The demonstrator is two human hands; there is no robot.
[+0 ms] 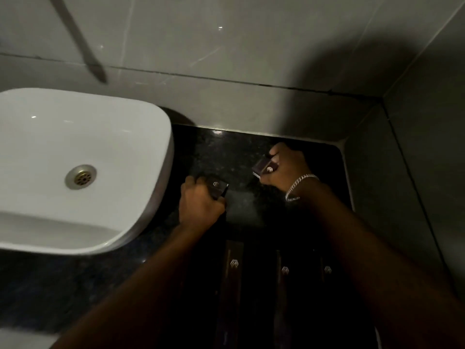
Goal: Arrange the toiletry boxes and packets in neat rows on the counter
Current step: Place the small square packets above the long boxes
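My left hand (200, 202) grips a small dark toiletry box (218, 188) with a pale logo, low over the black counter (226, 157) right of the sink. My right hand (286, 167), a silver bracelet on its wrist, holds a second small dark box (264, 168), tilted, near the back corner of the counter. Closer to me, three long dark packets lie side by side on the counter, each with a pale logo: one on the left (234, 263), one in the middle (284, 270), one on the right (327, 269). My forearms hide their near ends.
A white basin (141, 152) with a metal drain (81, 177) stands on the counter at the left. Grey tiled walls (251, 59) close the back and the right side. The light is dim.
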